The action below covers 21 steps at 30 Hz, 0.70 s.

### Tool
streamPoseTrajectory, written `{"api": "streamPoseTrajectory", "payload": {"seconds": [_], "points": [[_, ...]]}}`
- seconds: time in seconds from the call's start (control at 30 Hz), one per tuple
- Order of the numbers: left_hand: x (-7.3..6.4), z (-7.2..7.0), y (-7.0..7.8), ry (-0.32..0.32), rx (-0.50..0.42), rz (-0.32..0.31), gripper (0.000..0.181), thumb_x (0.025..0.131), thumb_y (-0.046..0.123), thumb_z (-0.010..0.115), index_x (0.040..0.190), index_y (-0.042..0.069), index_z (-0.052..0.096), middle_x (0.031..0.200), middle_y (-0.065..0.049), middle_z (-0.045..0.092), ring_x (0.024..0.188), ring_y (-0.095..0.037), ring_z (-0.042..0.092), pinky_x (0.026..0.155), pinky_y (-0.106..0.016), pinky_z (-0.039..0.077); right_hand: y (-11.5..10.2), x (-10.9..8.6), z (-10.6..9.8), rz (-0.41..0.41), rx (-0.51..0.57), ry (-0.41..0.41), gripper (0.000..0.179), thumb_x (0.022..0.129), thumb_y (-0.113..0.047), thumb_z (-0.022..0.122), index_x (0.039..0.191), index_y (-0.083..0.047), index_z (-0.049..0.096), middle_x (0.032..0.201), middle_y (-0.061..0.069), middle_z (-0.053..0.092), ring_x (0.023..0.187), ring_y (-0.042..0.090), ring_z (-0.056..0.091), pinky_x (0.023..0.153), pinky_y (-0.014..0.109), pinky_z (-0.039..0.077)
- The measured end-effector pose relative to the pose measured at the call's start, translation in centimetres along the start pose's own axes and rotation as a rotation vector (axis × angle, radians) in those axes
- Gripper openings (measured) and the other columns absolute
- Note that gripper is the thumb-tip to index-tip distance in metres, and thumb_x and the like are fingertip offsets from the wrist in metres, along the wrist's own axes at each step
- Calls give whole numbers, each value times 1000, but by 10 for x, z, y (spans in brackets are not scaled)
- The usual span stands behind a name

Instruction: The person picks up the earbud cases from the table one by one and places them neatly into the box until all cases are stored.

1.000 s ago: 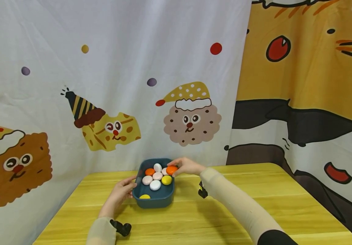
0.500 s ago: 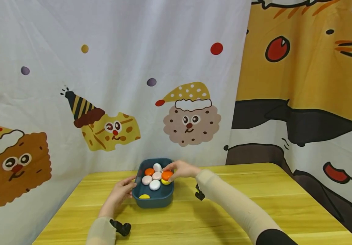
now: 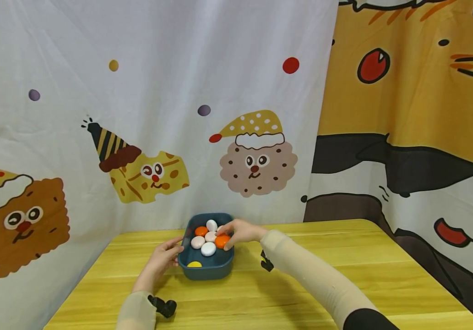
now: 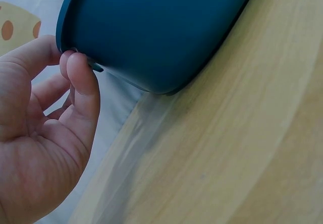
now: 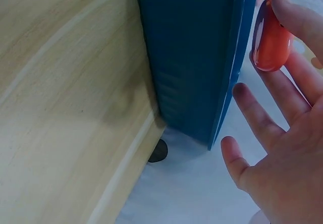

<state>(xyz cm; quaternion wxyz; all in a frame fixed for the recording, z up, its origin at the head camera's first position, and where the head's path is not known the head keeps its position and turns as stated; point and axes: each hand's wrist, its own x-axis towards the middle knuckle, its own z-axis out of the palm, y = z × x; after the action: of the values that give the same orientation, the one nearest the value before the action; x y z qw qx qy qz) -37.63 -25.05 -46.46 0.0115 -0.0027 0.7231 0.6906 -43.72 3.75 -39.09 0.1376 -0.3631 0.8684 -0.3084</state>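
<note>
A dark blue box stands on the table with several smooth, pebble-shaped pieces in it. My left hand pinches the rim on the box's left side; the left wrist view shows the thumb and fingers of that hand at the rim. With thumb and fingers my right hand holds a glossy orange pebble-shaped piece over the right side of the box. Inside lie another orange piece, white pieces, pinkish pieces and a yellow piece near the front wall.
The wood-grain table extends left, right and in front of the box. A printed cloth hangs right behind the table's back edge. Dark wrist mounts sit on both forearms.
My right hand has carried the orange piece left and toward the front, from the box's right rim to above its inside. It now covers the right-hand yellow piece. The left hand keeps its place.
</note>
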Motion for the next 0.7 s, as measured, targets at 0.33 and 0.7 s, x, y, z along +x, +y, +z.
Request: {"api": "streamPoseTrajectory", "payload": {"seconds": [0.33,0.7], "points": [[-2,0,3,-3,13,-7,51,95,7,59,144,0,45,92,-8,54,59,-14,49,54,-27,48,-11,2,-2,-44,-143,-73,46,77,-17,82,122,-19,70,127,-3,62,117,13,54,96,27,43],[-2,1,2,5,13,-2,51,94,5,59,143,-1,45,89,-7,55,58,-14,49,54,-27,48,-14,0,2,-49,-143,-111,46,81,-18,79,125,-13,68,123,-7,62,118,19,55,98,30,43]]}}
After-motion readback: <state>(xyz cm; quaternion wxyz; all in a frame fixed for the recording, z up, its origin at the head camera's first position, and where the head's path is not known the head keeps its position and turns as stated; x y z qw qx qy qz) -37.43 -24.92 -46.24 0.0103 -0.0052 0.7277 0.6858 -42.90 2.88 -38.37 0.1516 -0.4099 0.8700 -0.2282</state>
